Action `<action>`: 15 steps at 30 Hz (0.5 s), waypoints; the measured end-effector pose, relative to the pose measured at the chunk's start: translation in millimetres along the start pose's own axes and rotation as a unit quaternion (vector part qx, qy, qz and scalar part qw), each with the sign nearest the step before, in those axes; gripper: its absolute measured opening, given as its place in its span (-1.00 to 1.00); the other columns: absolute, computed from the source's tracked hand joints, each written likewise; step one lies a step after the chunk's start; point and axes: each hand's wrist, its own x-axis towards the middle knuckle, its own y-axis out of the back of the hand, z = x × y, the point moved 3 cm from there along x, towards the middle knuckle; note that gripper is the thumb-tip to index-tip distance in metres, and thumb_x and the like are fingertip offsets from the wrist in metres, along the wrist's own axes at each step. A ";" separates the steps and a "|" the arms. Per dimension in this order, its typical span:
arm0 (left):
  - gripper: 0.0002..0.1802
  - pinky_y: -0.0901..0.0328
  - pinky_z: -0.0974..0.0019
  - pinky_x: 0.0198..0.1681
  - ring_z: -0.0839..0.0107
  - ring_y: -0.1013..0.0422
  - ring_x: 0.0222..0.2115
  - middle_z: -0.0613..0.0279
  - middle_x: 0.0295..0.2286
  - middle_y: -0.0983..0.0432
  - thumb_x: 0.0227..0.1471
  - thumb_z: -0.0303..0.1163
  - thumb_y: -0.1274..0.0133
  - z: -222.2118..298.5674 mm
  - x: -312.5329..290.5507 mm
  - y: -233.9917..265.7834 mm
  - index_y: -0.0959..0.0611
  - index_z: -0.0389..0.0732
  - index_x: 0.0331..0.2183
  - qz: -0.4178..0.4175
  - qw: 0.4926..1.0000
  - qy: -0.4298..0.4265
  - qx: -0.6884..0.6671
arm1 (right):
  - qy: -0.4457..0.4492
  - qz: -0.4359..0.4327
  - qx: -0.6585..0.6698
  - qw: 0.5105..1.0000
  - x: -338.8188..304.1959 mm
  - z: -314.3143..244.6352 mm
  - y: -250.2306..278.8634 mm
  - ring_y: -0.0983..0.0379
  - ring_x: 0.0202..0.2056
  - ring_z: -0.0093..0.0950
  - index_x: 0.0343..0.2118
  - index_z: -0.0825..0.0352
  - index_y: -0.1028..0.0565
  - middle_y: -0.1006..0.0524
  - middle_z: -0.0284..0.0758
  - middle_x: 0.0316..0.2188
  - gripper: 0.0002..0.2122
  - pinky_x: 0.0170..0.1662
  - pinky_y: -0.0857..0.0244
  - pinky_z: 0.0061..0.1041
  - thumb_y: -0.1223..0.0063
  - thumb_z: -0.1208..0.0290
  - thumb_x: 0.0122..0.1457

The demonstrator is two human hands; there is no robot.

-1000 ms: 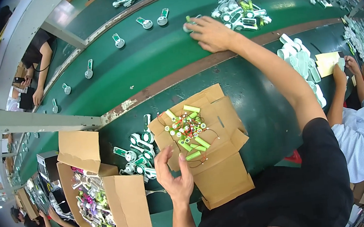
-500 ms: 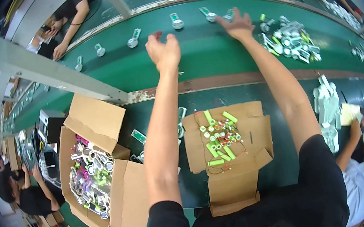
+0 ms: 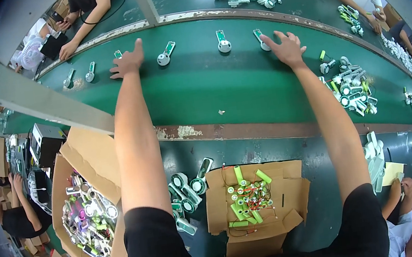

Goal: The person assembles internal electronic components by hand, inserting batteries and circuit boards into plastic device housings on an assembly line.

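Head view. I see both arms stretched up the frame over the green belt (image 3: 201,92). The left hand (image 3: 127,63), upper centre-left, lies palm down with fingers spread and released; it holds nothing. Its fingertips point at a white-and-green fan part (image 3: 165,55) just to its right, near but not touching. A smaller part (image 3: 117,54) sits just above the hand.

The right hand (image 3: 286,47), upper centre-right, is likewise splayed and empty, fingers loose. Its fingertips reach a fan part (image 3: 261,41) at its upper left; I cannot tell whether they touch. Another part (image 3: 223,43) lies between the two hands. These parts lie spaced in a row along the belt, which I judge suits one-by-one pickup.

A pile of parts (image 3: 349,86) lies right of the right forearm, within easy reach.

At lower centre an open carton (image 3: 257,202) holds green cylinders with red wiring, flaps folded out, I judge for access. Fan housings (image 3: 188,188) lie beside it. A larger box (image 3: 87,211) at lower left holds mixed parts. Other people work along the frame edges.
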 end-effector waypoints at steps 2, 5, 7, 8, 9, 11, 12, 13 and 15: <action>0.08 0.31 -0.42 0.38 -0.20 0.06 0.37 -0.12 0.33 -0.12 -0.02 0.61 0.16 16.0 -27.3 -21.7 -0.53 -0.04 0.23 -0.027 0.994 -0.100 0.030 | -0.009 0.016 -0.007 1.000 3.2 -1.3 0.3 0.08 0.45 -0.07 0.27 0.07 -0.46 -0.16 -0.03 0.39 -0.04 0.36 0.40 0.40 0.07 -0.62 -0.04; 0.02 0.23 -0.39 0.37 -0.10 -0.10 0.30 -0.12 0.22 -0.28 -0.04 0.58 0.10 41.2 -72.3 -44.0 -0.65 -0.06 0.12 -0.028 0.969 -0.242 0.030 | 0.002 0.023 -0.008 1.000 -4.1 -34.1 -4.2 0.02 0.43 -0.13 0.25 0.09 -0.47 -0.25 -0.09 0.35 -0.03 0.36 0.38 0.37 0.10 -0.64 -0.05; -0.16 -0.06 -0.28 0.24 -0.08 -0.29 0.15 -0.12 0.07 -0.44 -0.04 0.40 -0.06 46.3 -105.9 -57.6 -0.71 -0.13 -0.02 0.041 0.929 -0.364 0.040 | 0.034 -0.025 0.005 0.999 -19.9 -77.0 -9.3 0.01 0.43 -0.14 0.27 0.10 -0.45 -0.25 -0.09 0.36 0.00 0.36 0.31 0.36 0.10 -0.65 -0.07; -0.29 -0.27 -0.20 0.12 -0.06 -0.42 0.04 -0.13 -0.03 -0.54 -0.03 0.26 -0.17 44.2 -121.2 -63.1 -0.74 -0.18 -0.12 0.101 0.897 -0.428 0.046 | 0.062 -0.045 0.005 0.997 -26.7 -99.8 -18.5 0.00 0.43 -0.14 0.28 0.10 -0.44 -0.24 -0.10 0.36 -0.01 0.35 0.27 0.36 0.08 -0.63 -0.06; -0.40 -0.30 -0.15 0.08 -0.08 -0.43 0.01 -0.13 -0.05 -0.53 -0.02 0.13 -0.19 40.0 -128.0 -67.3 -0.75 -0.18 -0.13 0.115 0.880 -0.460 0.018 | 0.089 -0.064 0.005 0.994 -35.3 -122.8 -29.5 -0.02 0.42 -0.14 0.29 0.10 -0.42 -0.23 -0.11 0.37 -0.03 0.35 0.24 0.36 0.06 -0.60 -0.05; -0.61 -0.38 -0.10 -0.01 -0.11 -0.44 -0.05 -0.13 -0.07 -0.50 0.03 -0.14 -0.18 54.6 -156.1 -76.4 -0.71 -0.17 -0.15 0.088 0.856 -0.509 0.016 | 0.147 -0.003 -0.049 0.988 -55.0 -145.7 -45.4 -0.17 0.35 -0.12 0.21 0.10 -0.48 -0.37 -0.11 0.26 -0.24 0.29 0.00 0.28 -0.09 -0.37 0.07; -0.61 -0.38 -0.10 -0.01 -0.11 -0.44 -0.05 -0.13 -0.07 -0.50 0.03 -0.14 -0.18 67.2 -167.6 -76.1 -0.71 -0.17 -0.15 0.086 0.851 -0.519 0.006 | 0.167 -0.018 -0.041 0.985 -53.1 -147.0 -50.6 -0.21 0.31 -0.13 0.18 0.14 -0.48 -0.38 -0.11 0.23 -0.32 0.27 -0.06 0.22 -0.12 -0.25 0.09; -0.62 -0.37 -0.09 -0.02 -0.08 -0.41 -0.05 -0.10 -0.09 -0.47 0.04 -0.16 -0.18 76.7 -175.0 -78.4 -0.67 -0.18 -0.15 0.058 0.859 -0.507 0.022 | 0.187 -0.034 -0.032 0.981 -51.9 -148.6 -53.2 -0.25 0.28 -0.13 0.14 0.17 -0.48 -0.39 -0.12 0.19 -0.39 0.25 -0.13 0.16 -0.16 -0.12 0.12; -0.59 -0.40 -0.04 -0.05 -0.08 -0.41 -0.07 -0.08 -0.13 -0.43 0.02 -0.20 -0.20 68.7 -168.1 -73.0 -0.59 -0.20 -0.11 0.039 0.864 -0.499 0.058 | 0.190 -0.018 -0.026 0.981 -68.7 -163.1 -51.0 -0.30 0.20 -0.14 0.07 0.22 -0.48 -0.40 -0.14 0.12 -0.49 0.18 -0.23 0.06 -0.18 0.05 0.10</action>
